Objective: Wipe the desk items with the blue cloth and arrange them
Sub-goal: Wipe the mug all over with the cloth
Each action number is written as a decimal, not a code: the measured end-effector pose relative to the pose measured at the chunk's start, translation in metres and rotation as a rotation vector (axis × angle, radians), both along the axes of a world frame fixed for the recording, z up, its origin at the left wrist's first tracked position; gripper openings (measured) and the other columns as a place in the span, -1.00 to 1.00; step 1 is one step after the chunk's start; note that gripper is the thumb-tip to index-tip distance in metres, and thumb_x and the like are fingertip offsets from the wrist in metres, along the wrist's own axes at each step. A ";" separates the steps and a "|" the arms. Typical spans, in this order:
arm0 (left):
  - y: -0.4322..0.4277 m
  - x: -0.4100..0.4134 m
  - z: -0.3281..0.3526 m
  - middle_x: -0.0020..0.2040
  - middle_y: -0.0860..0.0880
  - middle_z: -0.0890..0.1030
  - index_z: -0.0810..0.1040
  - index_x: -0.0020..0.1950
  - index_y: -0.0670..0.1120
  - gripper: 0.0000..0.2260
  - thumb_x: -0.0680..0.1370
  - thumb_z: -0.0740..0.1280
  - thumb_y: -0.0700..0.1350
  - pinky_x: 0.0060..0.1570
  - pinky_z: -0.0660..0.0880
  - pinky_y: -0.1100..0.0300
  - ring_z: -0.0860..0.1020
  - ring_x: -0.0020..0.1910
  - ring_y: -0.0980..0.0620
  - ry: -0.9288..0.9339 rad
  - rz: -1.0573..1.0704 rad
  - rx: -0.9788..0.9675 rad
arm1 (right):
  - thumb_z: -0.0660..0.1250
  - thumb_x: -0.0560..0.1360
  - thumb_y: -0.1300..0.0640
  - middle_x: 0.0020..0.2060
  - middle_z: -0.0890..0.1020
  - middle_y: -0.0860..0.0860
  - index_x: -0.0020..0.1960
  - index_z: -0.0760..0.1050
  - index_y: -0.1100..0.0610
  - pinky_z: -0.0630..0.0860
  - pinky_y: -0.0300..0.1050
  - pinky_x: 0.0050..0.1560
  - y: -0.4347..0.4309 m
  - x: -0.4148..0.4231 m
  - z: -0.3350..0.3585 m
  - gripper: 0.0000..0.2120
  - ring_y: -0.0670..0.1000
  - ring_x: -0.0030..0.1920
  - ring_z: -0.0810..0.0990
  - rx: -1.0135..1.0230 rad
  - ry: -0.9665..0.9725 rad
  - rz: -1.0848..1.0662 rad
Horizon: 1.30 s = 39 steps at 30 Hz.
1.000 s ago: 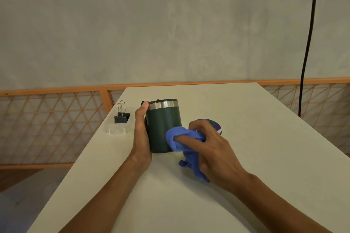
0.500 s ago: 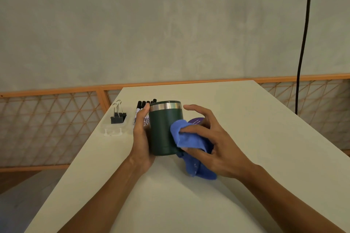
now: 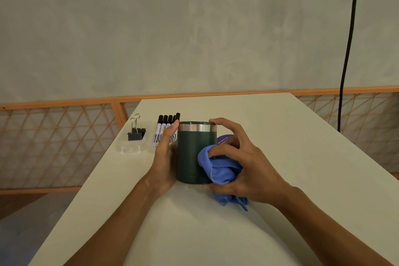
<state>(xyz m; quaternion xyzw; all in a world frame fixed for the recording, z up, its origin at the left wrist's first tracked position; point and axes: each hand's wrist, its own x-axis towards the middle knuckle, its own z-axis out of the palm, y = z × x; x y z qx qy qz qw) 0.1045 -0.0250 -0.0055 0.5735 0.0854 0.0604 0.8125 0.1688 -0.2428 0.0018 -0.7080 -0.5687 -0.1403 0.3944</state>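
Wiping is in hand: mug [image 3: 195,157] gripped by left hand [image 3: 165,157], cloth [image 3: 218,166] by right hand [image 3: 248,168]; turning is probably needed next.

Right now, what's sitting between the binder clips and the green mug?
In the head view, a row of black markers and the left hand gripping the green mug.

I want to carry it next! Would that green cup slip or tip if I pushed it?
The green cup probably feels stiff and quite heavy: its rim band looks like metal. Its sides look smooth, so it might slip; the left hand steadies it. It stands upright on a wide base, so a push would likely slide it, not tip it.
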 end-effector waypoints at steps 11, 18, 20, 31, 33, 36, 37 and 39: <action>0.004 -0.009 0.004 0.22 0.12 0.74 0.65 0.30 0.10 -0.49 0.57 0.31 0.44 0.17 0.62 0.17 0.67 0.24 0.14 -0.097 0.023 0.468 | 0.70 0.33 -0.07 0.65 0.14 -0.13 0.24 0.59 -0.20 0.64 -0.04 -0.08 -0.005 0.005 -0.002 -0.46 -0.07 0.08 0.55 -0.082 -0.101 -0.095; 0.003 -0.010 0.004 0.17 -0.03 0.77 0.71 0.30 -0.01 -0.55 0.59 0.43 0.28 0.21 0.63 0.13 0.71 0.19 -0.03 -0.120 0.077 0.477 | 0.66 0.42 -0.06 0.70 0.09 -0.14 0.32 0.58 -0.20 0.66 -0.06 -0.05 0.000 0.000 -0.003 -0.49 -0.06 0.16 0.55 -0.139 -0.145 -0.044; 0.002 -0.010 0.004 0.17 -0.03 0.77 0.71 0.30 0.00 -0.60 0.63 0.39 0.24 0.24 0.61 0.08 0.71 0.19 -0.02 -0.116 0.098 0.447 | 0.61 0.47 -0.05 0.71 0.07 -0.14 0.34 0.59 -0.21 0.64 -0.08 -0.03 0.000 0.000 0.000 -0.53 -0.07 0.18 0.53 -0.144 -0.149 -0.039; 0.005 -0.005 0.001 0.24 0.06 0.73 0.72 0.26 0.23 -0.61 0.51 0.37 0.33 0.37 0.56 -0.06 0.66 0.29 0.00 -0.087 0.158 0.294 | 0.14 0.71 0.05 0.38 0.33 -0.05 0.46 0.41 -0.23 0.63 0.00 -0.09 -0.009 0.018 -0.008 -0.63 -0.07 0.09 0.47 -0.079 -0.181 -0.263; 0.004 -0.005 0.001 0.25 0.04 0.73 0.72 0.26 0.22 -0.63 0.53 0.36 0.30 0.39 0.55 -0.08 0.65 0.32 -0.04 -0.093 0.153 0.270 | 0.12 0.71 0.07 0.36 0.36 -0.05 0.49 0.40 -0.21 0.61 -0.01 -0.09 -0.004 0.018 -0.008 -0.61 -0.05 0.04 0.49 -0.050 -0.150 -0.267; 0.006 -0.006 0.002 0.28 0.02 0.73 0.72 0.28 0.20 -0.62 0.55 0.37 0.30 0.44 0.52 -0.13 0.64 0.33 -0.04 -0.094 0.162 0.242 | 0.14 0.75 -0.05 0.34 0.38 -0.07 0.53 0.40 -0.16 0.60 0.00 -0.02 0.002 0.007 -0.011 -0.64 -0.05 0.09 0.50 -0.071 -0.104 -0.229; 0.007 -0.007 0.003 0.29 0.01 0.72 0.71 0.32 0.16 -0.57 0.55 0.37 0.32 0.46 0.50 -0.15 0.64 0.34 -0.06 -0.094 0.165 0.236 | 0.19 0.75 -0.13 0.32 0.38 -0.08 0.51 0.42 -0.16 0.60 -0.01 -0.01 0.002 0.003 -0.012 -0.65 -0.07 0.10 0.49 -0.092 -0.108 -0.211; 0.009 -0.008 0.002 0.30 -0.03 0.72 0.66 0.39 0.10 -0.46 0.52 0.38 0.35 0.47 0.50 -0.19 0.65 0.34 -0.09 -0.090 0.187 0.225 | 0.23 0.74 -0.17 0.30 0.40 -0.06 0.48 0.46 -0.16 0.58 -0.07 -0.03 0.000 -0.002 -0.017 -0.67 -0.08 0.08 0.46 -0.157 -0.178 -0.174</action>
